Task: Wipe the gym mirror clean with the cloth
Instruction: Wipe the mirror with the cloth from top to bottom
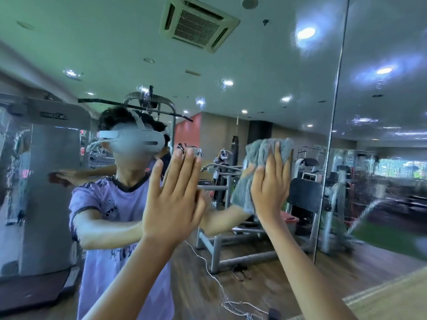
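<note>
The gym mirror [254,93] fills almost the whole view, streaked and smeared toward the right. My right hand [271,183] presses a grey cloth [258,158] flat against the glass at about head height, fingers straight over the cloth. My left hand [175,197] lies flat on the mirror to the left of the cloth, fingers straight and together. The reflection shows a person in a pale purple shirt wearing a headset.
A vertical seam [332,135] splits the mirror into two panels just right of the cloth. Weight machines and a wooden floor appear in the reflection. A strip of real wooden floor [392,296] shows at the bottom right.
</note>
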Demonstrator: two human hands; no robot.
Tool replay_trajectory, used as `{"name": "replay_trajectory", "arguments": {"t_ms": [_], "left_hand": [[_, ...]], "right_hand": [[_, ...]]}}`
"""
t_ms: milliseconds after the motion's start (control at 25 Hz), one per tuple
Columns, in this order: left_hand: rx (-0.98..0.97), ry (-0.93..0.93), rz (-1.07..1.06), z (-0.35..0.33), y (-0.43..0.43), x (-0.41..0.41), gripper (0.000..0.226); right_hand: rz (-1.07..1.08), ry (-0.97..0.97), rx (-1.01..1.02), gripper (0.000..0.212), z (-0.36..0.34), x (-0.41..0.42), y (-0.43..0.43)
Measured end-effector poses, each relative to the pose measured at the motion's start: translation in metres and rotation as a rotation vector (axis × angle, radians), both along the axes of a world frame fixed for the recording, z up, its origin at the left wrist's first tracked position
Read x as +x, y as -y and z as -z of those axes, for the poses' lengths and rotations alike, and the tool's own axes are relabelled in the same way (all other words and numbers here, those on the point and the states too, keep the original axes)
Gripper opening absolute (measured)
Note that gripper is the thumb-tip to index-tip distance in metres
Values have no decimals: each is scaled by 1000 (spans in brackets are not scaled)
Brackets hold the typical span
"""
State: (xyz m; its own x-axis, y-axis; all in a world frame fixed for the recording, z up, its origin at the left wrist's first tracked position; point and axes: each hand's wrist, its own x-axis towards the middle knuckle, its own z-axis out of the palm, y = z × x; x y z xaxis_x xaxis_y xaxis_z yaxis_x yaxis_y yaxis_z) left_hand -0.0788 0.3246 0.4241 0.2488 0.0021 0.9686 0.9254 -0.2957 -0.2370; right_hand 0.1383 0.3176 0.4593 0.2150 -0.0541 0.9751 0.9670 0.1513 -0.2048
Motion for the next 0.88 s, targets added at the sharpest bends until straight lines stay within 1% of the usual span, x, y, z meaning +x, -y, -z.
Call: {"name": "replay_trajectory", "arguments": {"t_ms": [40, 80, 120, 200, 240, 280, 320, 400, 440, 480, 520, 560, 680, 720, 760, 800, 880], "left_hand": [[-2, 1, -2, 7, 1, 2, 65], [-3, 0, 0, 13, 0, 4, 65], [-6, -3, 5, 18, 0, 4, 65], [0, -5, 11, 19, -2, 3, 66], [2, -2, 13, 18, -2, 3, 66], [4, 0, 16, 17, -1, 3, 65], [5, 5, 17, 18, 0, 4, 64], [8, 12, 12, 19, 0, 6, 63], [8, 13, 12, 19, 1, 7, 63], [11, 15, 17, 19, 0, 7, 63], [17, 18, 23, 19, 0, 6, 64], [22, 21, 28, 19, -1, 5, 65], [29, 3, 37, 21, -2, 3, 67], [29, -6, 36, 21, -3, 3, 67], [28, -10, 30, 22, -3, 2, 67], [28, -10, 22, 22, -3, 3, 68], [23, 0, 18, 23, -2, 4, 68]], "right_hand": [[-11, -62, -3, 49, -14, -10, -1], [-24, -27, -20, 50, -16, -20, -2], [-21, 101, -35, 50, -6, -25, -1], [1, 472, -92, 49, 38, -20, 2], [7, 577, -136, 51, 54, -6, 6], [6, 562, -160, 51, 60, 11, 7], [0, 437, -152, 51, 56, 22, 7], [-28, 64, -96, 49, 21, 24, 2], [-43, -48, -60, 48, 2, 14, 0], [-56, -80, -39, 48, -9, -1, -2], [-66, -46, -27, 48, -10, -18, -2], [-71, 52, -26, 47, 2, -31, -2], [-38, 472, -106, 46, 70, -33, 5], [-6, 545, -143, 47, 86, -20, 8], [24, 554, -161, 46, 92, -5, 8], [45, 509, -154, 46, 88, 6, 8], [43, 306, -106, 47, 57, 14, 5]]}}
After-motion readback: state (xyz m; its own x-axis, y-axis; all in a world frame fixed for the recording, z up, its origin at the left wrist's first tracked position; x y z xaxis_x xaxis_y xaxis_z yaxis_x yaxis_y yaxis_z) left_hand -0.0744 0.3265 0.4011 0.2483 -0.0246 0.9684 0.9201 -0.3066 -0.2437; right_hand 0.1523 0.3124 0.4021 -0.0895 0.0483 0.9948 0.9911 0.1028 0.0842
